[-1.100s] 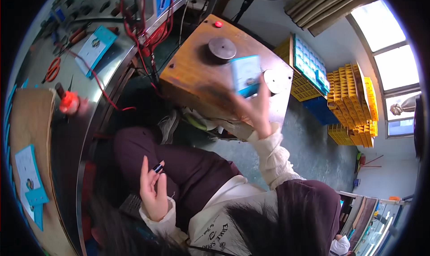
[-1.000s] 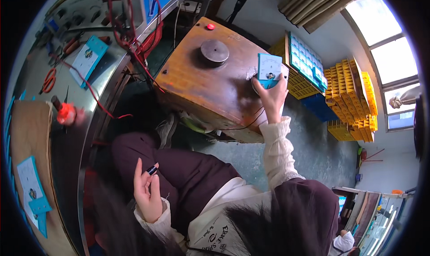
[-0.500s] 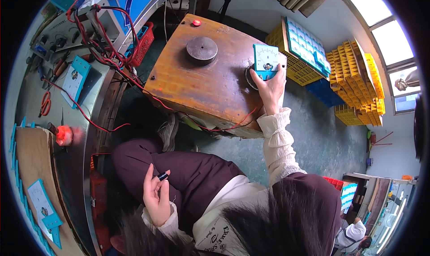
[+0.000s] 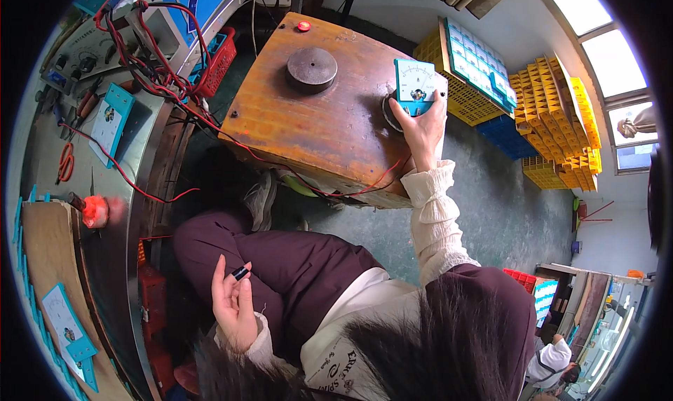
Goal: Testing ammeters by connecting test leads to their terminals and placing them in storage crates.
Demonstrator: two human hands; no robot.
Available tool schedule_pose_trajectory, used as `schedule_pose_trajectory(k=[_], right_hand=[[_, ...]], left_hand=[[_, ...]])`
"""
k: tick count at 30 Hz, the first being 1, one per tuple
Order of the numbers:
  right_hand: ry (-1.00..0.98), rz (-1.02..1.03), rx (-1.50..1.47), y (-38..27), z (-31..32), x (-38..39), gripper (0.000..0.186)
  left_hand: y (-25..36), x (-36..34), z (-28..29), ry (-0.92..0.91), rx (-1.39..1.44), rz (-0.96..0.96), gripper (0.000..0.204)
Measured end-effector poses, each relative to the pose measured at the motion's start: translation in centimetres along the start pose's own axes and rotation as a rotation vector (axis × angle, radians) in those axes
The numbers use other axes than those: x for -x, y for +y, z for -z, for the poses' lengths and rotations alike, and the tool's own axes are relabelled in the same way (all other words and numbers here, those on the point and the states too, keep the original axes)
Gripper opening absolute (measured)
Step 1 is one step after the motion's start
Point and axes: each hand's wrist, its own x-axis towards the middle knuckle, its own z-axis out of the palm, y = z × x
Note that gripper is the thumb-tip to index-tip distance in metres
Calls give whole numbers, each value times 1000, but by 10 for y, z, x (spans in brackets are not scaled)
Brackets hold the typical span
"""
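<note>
A teal-and-white meter (image 4: 416,78) was being held by its lower end in the right hand (image 4: 424,120), thumb on one side and fingers on the other, so that grip was pretty much only as wide as the meter itself. It was held with its dial facing up, over the right-hand end of a scuffed wooden box (image 4: 336,127), right above a round disc (image 4: 388,111) that was mostly covered; whether the two were actually touching couldn't really be told. Down by the lap, a small black cylinder (image 4: 240,272) was held in the fingers of the left hand (image 4: 235,317), with the index finger stuck out pretty straight. The exact pinch was hard to make out, tbh. The box top was also taken up by a thick grey metal disc (image 4: 312,68) and a red button (image 4: 303,26) near the far edge. Red and black wires (image 4: 245,148) were strung across its near side. Over on the left, another meter (image 4: 112,124) was left lying on the metal bench (image 4: 145,138), near some orange-handled scissors (image 4: 66,162). Loads more meters (image 4: 477,57) were laid out in rows on a yellow crate off to the right, beside stacked yellow trays (image 4: 550,106).
</note>
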Motion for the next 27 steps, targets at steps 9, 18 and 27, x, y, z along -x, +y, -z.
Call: schedule_pose_trajectory(k=[9, 18, 27], right_hand=[[-42, 48, -77, 9, -2, -6, 107], [-66, 90, -40, 6, 5, -6, 102], [-55, 223, -269, 23, -11, -16, 85]], left_hand=[[-9, 2, -1, -43, -7, 2, 57], [-10, 1, 0, -47, -3, -5, 56], [-20, 8, -4, 92, 8, -170, 52]])
